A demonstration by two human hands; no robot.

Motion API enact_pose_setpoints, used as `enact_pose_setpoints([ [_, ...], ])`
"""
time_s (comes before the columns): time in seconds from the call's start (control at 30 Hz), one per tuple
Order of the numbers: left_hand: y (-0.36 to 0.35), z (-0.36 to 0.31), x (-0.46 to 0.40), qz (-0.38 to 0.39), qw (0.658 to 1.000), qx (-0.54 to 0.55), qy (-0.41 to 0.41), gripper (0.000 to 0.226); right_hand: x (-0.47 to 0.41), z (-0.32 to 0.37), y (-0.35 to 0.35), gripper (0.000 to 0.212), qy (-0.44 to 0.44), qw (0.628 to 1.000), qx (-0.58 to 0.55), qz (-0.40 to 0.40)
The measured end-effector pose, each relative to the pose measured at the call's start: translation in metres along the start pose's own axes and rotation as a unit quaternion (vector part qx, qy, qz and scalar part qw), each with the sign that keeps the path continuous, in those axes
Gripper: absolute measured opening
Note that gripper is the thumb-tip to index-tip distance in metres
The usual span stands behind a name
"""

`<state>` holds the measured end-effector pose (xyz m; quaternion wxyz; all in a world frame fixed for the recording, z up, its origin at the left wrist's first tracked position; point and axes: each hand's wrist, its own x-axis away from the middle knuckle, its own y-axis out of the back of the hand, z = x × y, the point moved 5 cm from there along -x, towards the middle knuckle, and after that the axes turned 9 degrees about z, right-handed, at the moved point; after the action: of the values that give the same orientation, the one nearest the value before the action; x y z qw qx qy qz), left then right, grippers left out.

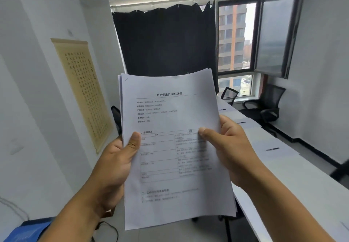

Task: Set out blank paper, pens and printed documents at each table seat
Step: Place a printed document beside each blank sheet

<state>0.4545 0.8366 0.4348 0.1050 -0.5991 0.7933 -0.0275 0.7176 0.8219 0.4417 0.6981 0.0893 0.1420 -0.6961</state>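
- A stack of white printed paper documents (173, 147) with black text and a ruled chart is held upright in the air, in front of the near end of the long white table (302, 181), not touching it.
- The left hand (115, 158) has its grip clamped on the stack's left edge, thumb flat on the front sheet, fingers hidden behind.
- The right hand (232, 147) has its grip clamped on the stack's right edge, thumb pressed on the top sheet.
- Along the table's right edge lie blank white paper sheets (273, 152), each with a dark pen (272, 149) on top; more sets lie toward the far end.
- Black mesh office chairs (264, 106) stand near the table's far right corner.
- A black curtain (166, 43) hangs beyond the far end, and a beige hanging scroll (83, 90) is on the left wall.
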Motion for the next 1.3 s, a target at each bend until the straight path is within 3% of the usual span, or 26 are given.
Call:
enact_pose_setpoints([
  [0.17, 0.038, 0.012, -0.075, 0.069, 0.997, -0.002, 0.023, 0.047, -0.035, -0.022, -0.013, 0.020, -0.010, 0.998, 0.026, -0.061],
  [0.33, 0.031, 0.039, -0.136, 0.132, 0.989, 0.017, 0.058, 0.043, -0.054, -0.050, 0.006, 0.021, -0.026, 0.991, 0.039, -0.129],
  [0.47, 0.002, 0.069, -0.186, 0.179, 0.980, 0.015, 0.088, 0.036, -0.066, -0.074, 0.039, 0.027, -0.037, 0.982, 0.052, -0.179],
  [0.63, -0.041, 0.117, -0.250, 0.235, 0.965, 0.007, 0.120, 0.046, -0.087, -0.111, 0.096, 0.032, -0.049, 0.969, 0.051, -0.235],
  [0.93, -0.117, 0.160, -0.384, 0.311, 0.941, -0.001, 0.131, 0.044, -0.156, -0.144, 0.190, 0.028, -0.061, 0.949, 0.047, -0.306],
  [1.3, -0.199, 0.221, -0.486, 0.420, 0.891, 0.001, 0.172, 0.039, -0.179, -0.177, 0.257, 0.024, -0.092, 0.891, 0.080, -0.437],
])
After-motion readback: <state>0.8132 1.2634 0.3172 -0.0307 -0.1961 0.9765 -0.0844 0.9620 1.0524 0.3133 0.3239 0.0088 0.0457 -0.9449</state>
